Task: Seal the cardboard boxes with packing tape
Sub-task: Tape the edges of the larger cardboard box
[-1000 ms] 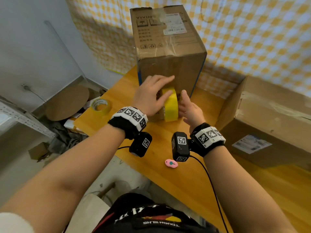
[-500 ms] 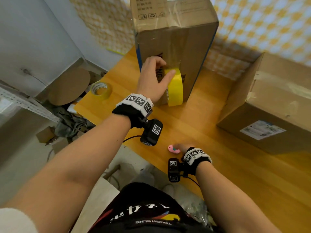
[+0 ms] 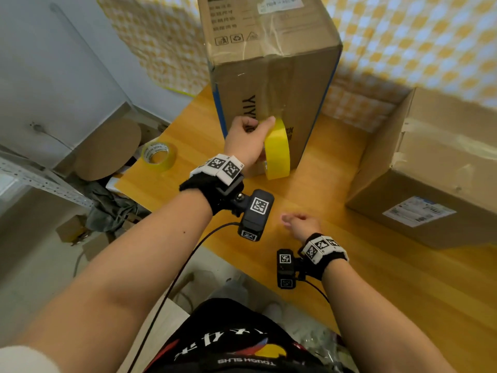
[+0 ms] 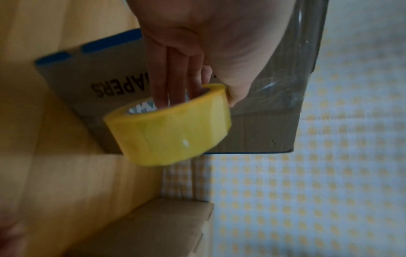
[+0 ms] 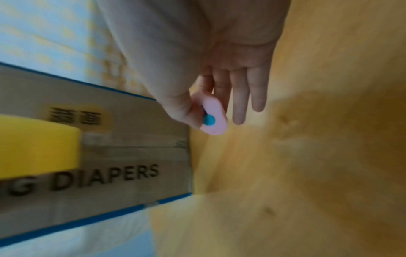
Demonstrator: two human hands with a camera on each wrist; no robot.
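Note:
A tall cardboard box point(image 3: 271, 84) printed with "DIAPERS" point(image 5: 105, 175) stands upright on the wooden table point(image 3: 336, 265). My left hand point(image 3: 246, 138) grips a yellow tape roll point(image 3: 278, 149) against the box's near face, fingers inside the core point(image 4: 167, 97) and thumb on the rim. Clear tape runs up the box face from the roll. My right hand point(image 3: 300, 224) hovers low over the table and pinches a small pink cutter with a teal button point(image 5: 212, 116) between thumb and forefinger; the other fingers hang straight.
A second cardboard box point(image 3: 430, 168) with a white label lies on the table at the right. A spare tape roll point(image 3: 159, 156) sits at the table's left corner. Checked cloth hangs behind. Cardboard scraps and clutter lie on the floor at the left.
My right hand left the tape roll, dropped to the pink cutter near the table's front edge and picked it up. My left hand stays on the roll at the box.

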